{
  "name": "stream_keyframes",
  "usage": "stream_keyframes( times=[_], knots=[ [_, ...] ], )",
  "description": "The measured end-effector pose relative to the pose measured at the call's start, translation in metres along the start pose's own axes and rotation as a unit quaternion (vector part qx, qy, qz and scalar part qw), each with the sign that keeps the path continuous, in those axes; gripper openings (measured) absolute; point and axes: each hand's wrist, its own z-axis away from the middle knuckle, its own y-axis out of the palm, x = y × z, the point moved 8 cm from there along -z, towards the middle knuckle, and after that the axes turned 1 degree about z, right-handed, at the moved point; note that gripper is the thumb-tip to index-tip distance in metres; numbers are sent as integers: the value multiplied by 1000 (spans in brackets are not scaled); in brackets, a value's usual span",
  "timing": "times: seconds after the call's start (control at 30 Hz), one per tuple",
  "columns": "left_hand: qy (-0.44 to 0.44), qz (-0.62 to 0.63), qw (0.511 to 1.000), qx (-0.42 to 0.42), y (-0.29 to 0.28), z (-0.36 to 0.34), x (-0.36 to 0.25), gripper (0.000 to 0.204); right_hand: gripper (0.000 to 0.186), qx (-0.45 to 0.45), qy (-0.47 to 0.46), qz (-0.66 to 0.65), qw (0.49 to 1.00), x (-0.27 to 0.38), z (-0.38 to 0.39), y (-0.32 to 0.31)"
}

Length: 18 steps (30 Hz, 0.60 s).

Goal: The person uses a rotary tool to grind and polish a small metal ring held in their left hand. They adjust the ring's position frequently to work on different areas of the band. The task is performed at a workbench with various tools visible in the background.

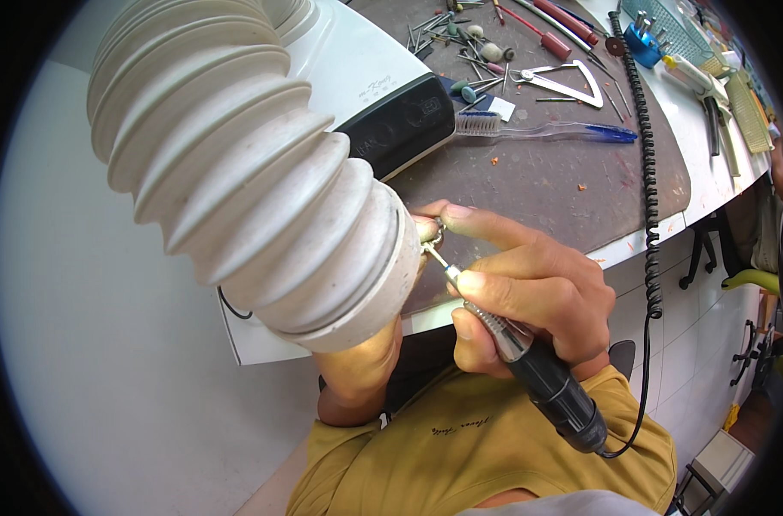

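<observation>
My right hand [537, 292] is closed around a black and silver rotary handpiece [546, 383], gripped like a pen. A thin bur [437, 256] at its tip meets a small shiny metal piece [439, 232]. My right index finger reaches past the bur to this piece. Most of my left hand [363, 363] is hidden behind a wide white ribbed hose [262, 181]. Only its wrist side and a fingertip show; that fingertip presses against the metal piece, which appears pinched there. The hose mouth ends right beside the work.
Behind the hose sits a white and black device [400, 125]. Farther back on the brown mat [537, 185] lie a toothbrush [546, 131], a metal caliper [568, 82] and several loose burs [473, 64]. A coiled black cord [649, 172] hangs down on the right.
</observation>
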Motion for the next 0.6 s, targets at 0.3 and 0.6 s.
stream_keyframes(
  times=[0.3, 0.6],
  knots=[
    [-2, -135, 990, 31, 27, -3, -16, 28, 26, -32, -8, -42, 999, -5, 3, -2],
    [-26, -135, 990, 12, 27, -4, -16, 27, 26, -11, -8, -2, 1000, 0, 1, -1]
  ],
)
